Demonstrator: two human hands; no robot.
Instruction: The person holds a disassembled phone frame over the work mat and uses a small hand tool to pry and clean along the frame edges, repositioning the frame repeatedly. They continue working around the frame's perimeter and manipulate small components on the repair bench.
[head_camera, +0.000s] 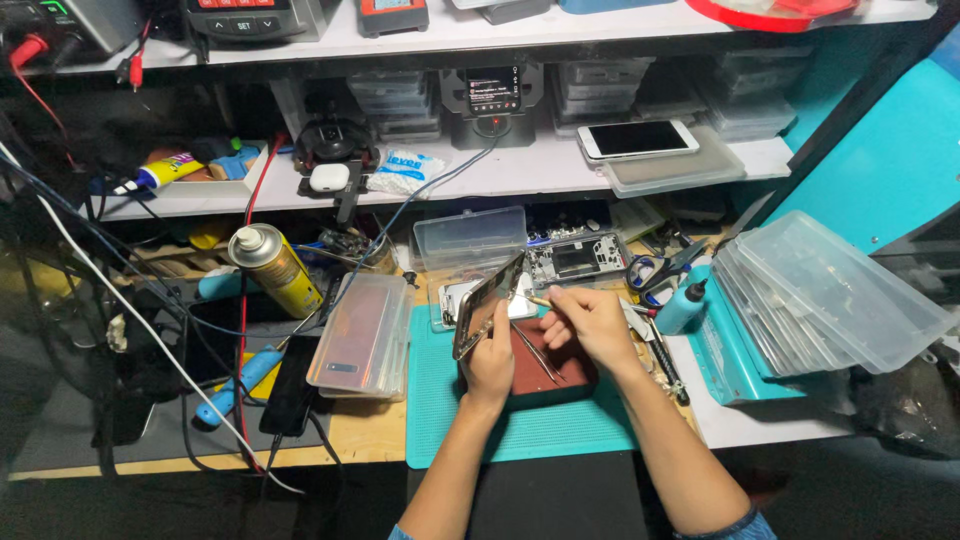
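Left hand grips a phone by its lower edge, fingers wrapped round it, tilting it up on its side over the green mat near the desk's front edge; right hand pinches a thin tool, tip touching the phone's upper edge; fingers closed on the tool; tweezers lie on a dark red pad under both hands, pad on the mat; phone frame lies flat just behind the hands, toward the desk's back edge; clear box beside it on the left; scissors and a blue bottle right of the right hand; stacked clear trays at the desk's right edge; clear case stack left of the mat; black phone next to it; yellow spray can toward the back left; blue-handled tool near the front left edge among cables; white phone on the shelf above; earbud case on the same shelf.
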